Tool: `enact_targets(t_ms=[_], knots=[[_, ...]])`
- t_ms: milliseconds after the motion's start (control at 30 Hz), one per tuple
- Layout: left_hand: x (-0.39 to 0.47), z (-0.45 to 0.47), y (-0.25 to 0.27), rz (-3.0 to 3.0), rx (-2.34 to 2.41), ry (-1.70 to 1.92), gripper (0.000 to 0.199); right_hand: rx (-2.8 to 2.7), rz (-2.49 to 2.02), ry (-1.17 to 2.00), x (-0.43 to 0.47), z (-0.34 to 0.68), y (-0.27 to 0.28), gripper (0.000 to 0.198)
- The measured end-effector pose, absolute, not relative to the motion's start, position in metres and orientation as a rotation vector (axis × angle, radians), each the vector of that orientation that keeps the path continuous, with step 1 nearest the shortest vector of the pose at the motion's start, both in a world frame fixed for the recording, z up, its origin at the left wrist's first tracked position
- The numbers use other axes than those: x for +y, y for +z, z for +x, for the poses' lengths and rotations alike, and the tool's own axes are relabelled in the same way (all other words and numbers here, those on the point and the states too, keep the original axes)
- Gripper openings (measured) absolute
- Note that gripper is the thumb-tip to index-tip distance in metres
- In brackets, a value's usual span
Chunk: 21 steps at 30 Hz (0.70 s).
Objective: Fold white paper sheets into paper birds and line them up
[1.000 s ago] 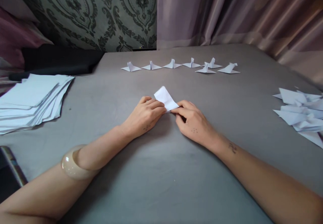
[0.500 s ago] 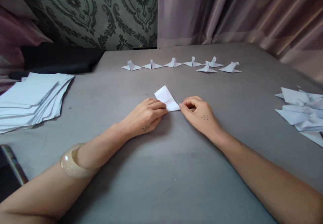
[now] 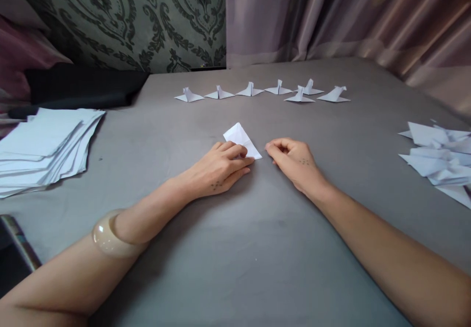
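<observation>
A small folded sheet of white paper (image 3: 239,133) lies on the grey table, with one point aimed away from me and another toward the right. My left hand (image 3: 224,167) holds it down, fingers curled over its lower left part and hiding that part. Just right of the paper's right-hand point, my right hand (image 3: 290,160) is closed, thumb and forefinger together. A narrow gap separates it from the paper, and nothing shows in its fingertips.
Several folded paper birds (image 3: 250,90) stand along the back of the table (image 3: 221,268). More folded paper pieces (image 3: 437,157) are heaped at the right. A stack of white sheets (image 3: 47,145) and a black cloth (image 3: 84,87) lie left, with a dark device (image 3: 14,248) nearer me.
My right hand has come off the paper's right point and moved slightly right. My left fingers have slid right along the paper's near edge. The view has shifted a little.
</observation>
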<state>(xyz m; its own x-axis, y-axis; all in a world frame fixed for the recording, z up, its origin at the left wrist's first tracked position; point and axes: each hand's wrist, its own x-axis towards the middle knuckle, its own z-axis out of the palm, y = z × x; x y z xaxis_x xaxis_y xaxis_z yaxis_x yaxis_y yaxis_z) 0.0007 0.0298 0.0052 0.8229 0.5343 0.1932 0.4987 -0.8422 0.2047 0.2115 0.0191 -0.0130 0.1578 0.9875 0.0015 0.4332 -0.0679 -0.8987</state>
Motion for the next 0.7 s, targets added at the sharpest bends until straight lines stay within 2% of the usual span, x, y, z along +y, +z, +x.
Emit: enact_targets(t_ms=[400,700], knots=[[0.024,0.0,0.005,2.841,0.828,0.471,0.033,-1.713,-1.565,0.59,0.011,0.203,-0.01,0.011],[0.019,-0.005,0.005,2.731,0.934,0.479,0.027,-1.749,-1.505,0.585,0.012,0.205,-0.016,0.007]])
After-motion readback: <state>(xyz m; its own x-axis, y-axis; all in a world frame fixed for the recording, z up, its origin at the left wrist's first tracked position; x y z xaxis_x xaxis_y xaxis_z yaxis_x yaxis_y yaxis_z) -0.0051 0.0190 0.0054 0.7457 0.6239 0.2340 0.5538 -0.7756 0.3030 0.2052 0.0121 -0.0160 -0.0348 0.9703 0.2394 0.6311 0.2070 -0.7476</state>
